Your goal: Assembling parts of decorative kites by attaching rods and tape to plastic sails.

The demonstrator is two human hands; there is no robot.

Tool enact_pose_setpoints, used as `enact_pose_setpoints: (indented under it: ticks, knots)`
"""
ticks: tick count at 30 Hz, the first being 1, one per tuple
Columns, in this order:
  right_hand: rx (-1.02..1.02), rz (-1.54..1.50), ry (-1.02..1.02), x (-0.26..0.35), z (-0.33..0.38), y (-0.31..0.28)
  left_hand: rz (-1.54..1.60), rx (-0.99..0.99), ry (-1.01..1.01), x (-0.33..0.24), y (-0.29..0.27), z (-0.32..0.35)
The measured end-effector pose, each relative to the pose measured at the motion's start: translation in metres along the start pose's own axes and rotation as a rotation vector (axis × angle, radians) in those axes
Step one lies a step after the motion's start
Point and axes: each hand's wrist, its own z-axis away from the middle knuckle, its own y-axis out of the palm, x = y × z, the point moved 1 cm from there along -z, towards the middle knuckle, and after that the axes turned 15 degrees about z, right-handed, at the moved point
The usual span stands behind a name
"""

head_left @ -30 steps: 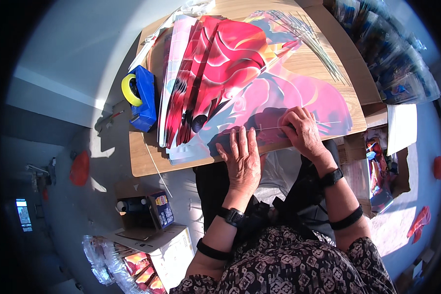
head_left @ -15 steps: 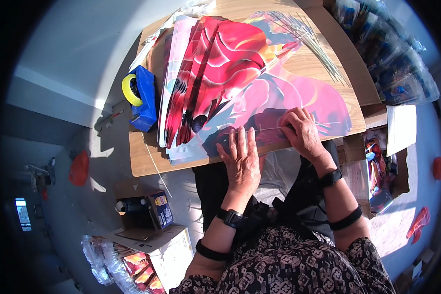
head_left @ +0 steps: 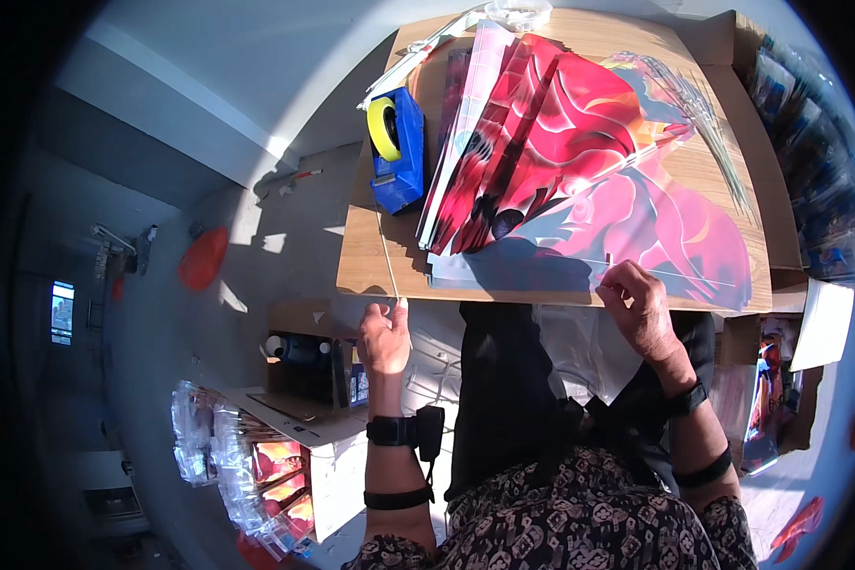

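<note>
A pink and grey printed plastic sheet [head_left: 703,237] lies along the table's near edge, with a thin pale rod [head_left: 701,278] across its lower part. My right hand [head_left: 644,309] has its fingers closed on the rod at that edge. Below the table's left corner, my left hand [head_left: 385,340] is closed, its thumb and finger at the lower end of a thin pale strip [head_left: 387,249]. That strip runs up toward a blue tape dispenser [head_left: 407,152] carrying a yellow roll. Red printed sheets [head_left: 579,104] are stacked behind the near sheet.
Several thin rods [head_left: 717,138] lie at the table's far right. A cardboard box [head_left: 779,380] stands beside the right edge, with bagged goods [head_left: 822,180] beyond it. Another open box [head_left: 304,370] is on the floor at left, near packaged red prints [head_left: 280,475].
My left hand has left the sheet and moved left and down to the pale strip. My right hand stays at the rod, fingers now pinched. The view has shifted, so the table appears further right.
</note>
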Motion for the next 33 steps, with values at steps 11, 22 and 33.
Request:
enact_pose_setpoints:
  ticks: [11,22,33]
  knots:
    - [0.537,-0.550,0.052,0.098,-0.017,0.151,0.919,0.423,-0.382,-0.025,-0.003,0.061]
    - [0.681,-0.926,0.397,0.118,-0.002,0.159,0.759,0.194,-0.102,-0.027,-0.040,0.027]
    - [0.669,-0.905,0.412,0.123,-0.005,0.157,0.764,0.231,-0.108,-0.103,-0.002,-0.162]
